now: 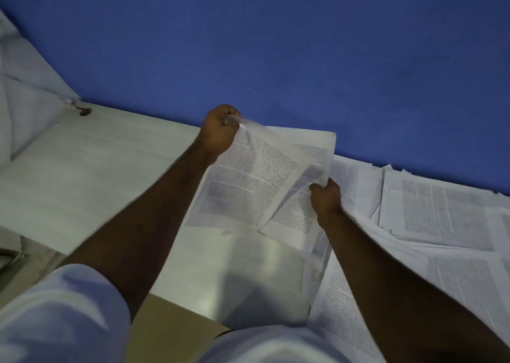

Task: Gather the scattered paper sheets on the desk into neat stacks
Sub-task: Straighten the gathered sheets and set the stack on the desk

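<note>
Two bare hands hold printed sheets above a pale desk (91, 164) set against a blue wall (276, 45). Left hand (219, 131) is closed in a fist on the far corner of the upper printed sheet (248, 180), which is lifted and tilted off the desk. Right hand (325, 197) is clenched on the near right edge of the same bundle, where a second sheet (292, 219) shows beneath the first; how many sheets are gripped cannot be told. Loose paper sheets (430, 208) overlap at varied angles across the right part of the desk, reaching the wall; the right forearm (386, 274) lies over them and hides part of the pile. One blank sheet (242, 274) lies flat between the two forearms, near the desk's front edge, partly shadowed. Light blue sleeves (60, 313) fill the lower corner of the view. At far left, a small brown fitting (85, 111) sits at the desk's back corner beside a pale panel (24, 92). Motion blur softens the print.
</note>
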